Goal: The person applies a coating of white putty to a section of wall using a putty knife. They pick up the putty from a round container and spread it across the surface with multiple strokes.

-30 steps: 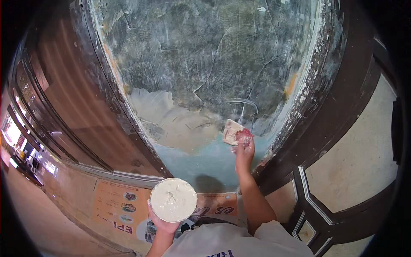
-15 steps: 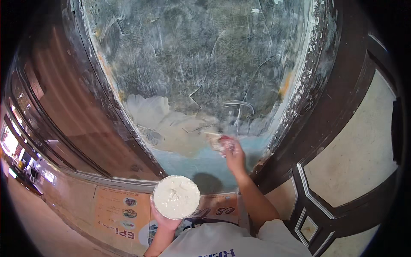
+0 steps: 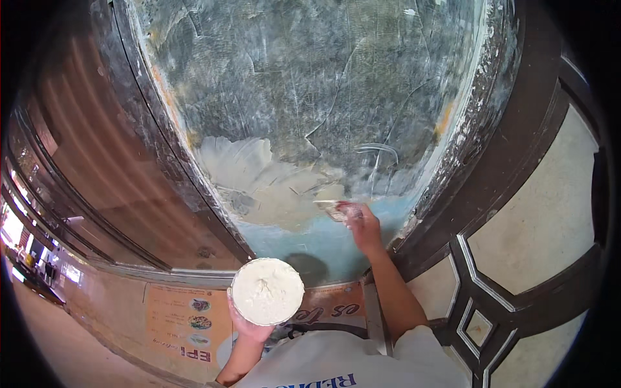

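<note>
My left hand (image 3: pixel 249 323) holds a round tub (image 3: pixel 268 291) of creamy white paste from beneath and beside it, low in the middle of the head view. My right hand (image 3: pixel 361 226) grips a putty scraper (image 3: pixel 331 207) with red on it, its blade edge against the wall (image 3: pixel 323 84). A patch of pale beige filler (image 3: pixel 265 187) spreads to the left of the blade. Above it the wall is mottled grey-green with cracks; below it is a light blue-green band (image 3: pixel 323 252).
A dark, flaking frame (image 3: pixel 436 168) edges the wall. A brown glazed panel (image 3: pixel 90 161) stands on the left, dark-trimmed cream panels (image 3: pixel 524 213) on the right. A printed orange banner (image 3: pixel 181 310) lies low, behind my forearms. A bright opening (image 3: pixel 13 226) shows at the far left.
Since a second ago my right hand has turned the scraper and moved it slightly left and down across the wall; more pale filler shows there. The tub has risen slightly and shifted right.
</note>
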The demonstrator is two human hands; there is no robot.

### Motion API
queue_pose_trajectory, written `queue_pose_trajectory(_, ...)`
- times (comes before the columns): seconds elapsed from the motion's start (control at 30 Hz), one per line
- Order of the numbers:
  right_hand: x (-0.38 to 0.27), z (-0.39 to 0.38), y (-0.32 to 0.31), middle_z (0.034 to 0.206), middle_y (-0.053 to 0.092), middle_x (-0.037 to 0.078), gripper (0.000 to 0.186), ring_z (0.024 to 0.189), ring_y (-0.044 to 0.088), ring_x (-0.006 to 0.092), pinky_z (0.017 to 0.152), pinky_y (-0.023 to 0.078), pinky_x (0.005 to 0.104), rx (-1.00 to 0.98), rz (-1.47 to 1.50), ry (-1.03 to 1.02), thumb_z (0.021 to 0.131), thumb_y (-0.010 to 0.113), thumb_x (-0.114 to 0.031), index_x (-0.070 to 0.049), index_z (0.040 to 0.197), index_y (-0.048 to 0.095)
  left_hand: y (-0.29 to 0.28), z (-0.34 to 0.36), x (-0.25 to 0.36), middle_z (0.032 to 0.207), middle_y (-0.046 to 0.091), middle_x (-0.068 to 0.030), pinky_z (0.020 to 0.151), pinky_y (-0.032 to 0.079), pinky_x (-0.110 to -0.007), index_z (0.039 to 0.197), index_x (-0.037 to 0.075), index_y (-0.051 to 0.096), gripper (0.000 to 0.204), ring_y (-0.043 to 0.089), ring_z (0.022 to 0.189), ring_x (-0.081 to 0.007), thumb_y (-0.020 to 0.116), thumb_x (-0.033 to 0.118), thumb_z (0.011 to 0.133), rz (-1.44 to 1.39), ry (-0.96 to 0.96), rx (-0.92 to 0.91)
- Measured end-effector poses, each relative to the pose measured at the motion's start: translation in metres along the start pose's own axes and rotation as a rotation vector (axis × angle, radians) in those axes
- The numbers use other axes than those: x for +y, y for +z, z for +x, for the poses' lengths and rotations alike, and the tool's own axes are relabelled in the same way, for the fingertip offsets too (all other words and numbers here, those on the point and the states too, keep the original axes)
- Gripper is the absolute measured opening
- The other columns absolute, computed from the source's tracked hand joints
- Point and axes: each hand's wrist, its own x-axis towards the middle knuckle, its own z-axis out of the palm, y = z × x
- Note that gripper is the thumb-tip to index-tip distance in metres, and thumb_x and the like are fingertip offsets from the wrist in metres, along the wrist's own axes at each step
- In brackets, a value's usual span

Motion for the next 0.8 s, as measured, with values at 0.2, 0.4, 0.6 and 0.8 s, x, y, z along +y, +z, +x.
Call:
queue_pose_trajectory(0.2,-0.008,0.009,0.004,0.099,0.065,0.004,0.023,0.077,0.062,0.0105,0.067,0.053,0.0277,0.394,0.37,0.05,0.101,0.058,-0.019,-0.004,0.118,0.058,-0.004,-0.002,0.017,0.16,0.032,-0.0106,0.115,0.029,-0.061,0.154,0.018,0.037,0.074,0.033,0.145,-0.0372,0.041,0.063,0.094,-0.038,-0.005,0.011)
queue_pose_trajectory(0.4,0.031,0.009,-0.003,0.116,0.063,0.009,0.029,0.087,0.066,0.0149,0.072,0.057,0.0297,-0.148,-0.378,-0.044,0.1,0.056,-0.011,-0.004,0.128,0.049,-0.016,-0.001,0.02,0.161,0.03,-0.0105,0.115,0.027,-0.063,0.154,0.019,0.035,0.076,0.031,0.145,-0.0392,0.039,0.064,0.094,-0.263,-0.098,0.04)
queue_pose_trajectory(0.6,0.013,0.001,0.007,0.106,0.065,0.006,0.024,0.083,0.064,0.012,0.069,0.054,0.0276,0.345,0.545,0.083,0.102,0.055,-0.018,-0.003,0.121,0.054,-0.012,-0.004,0.018,0.159,0.035,-0.0113,0.114,0.029,-0.063,0.152,0.017,0.039,0.074,0.035,0.143,-0.0398,0.038,0.063,0.095,-0.179,-0.068,0.057)
queue_pose_trajectory(0.8,0.038,0.005,0.002,0.11,0.065,0.003,0.021,0.087,0.065,0.0139,0.069,0.052,0.0286,0.047,-0.328,0.141,0.101,0.057,-0.02,-0.008,0.119,0.058,-0.006,-0.004,0.004,0.158,0.036,-0.0106,0.115,0.03,-0.059,0.152,0.017,0.039,0.072,0.036,0.143,-0.0366,0.039,0.062,0.096,-0.134,-0.085,-0.091)
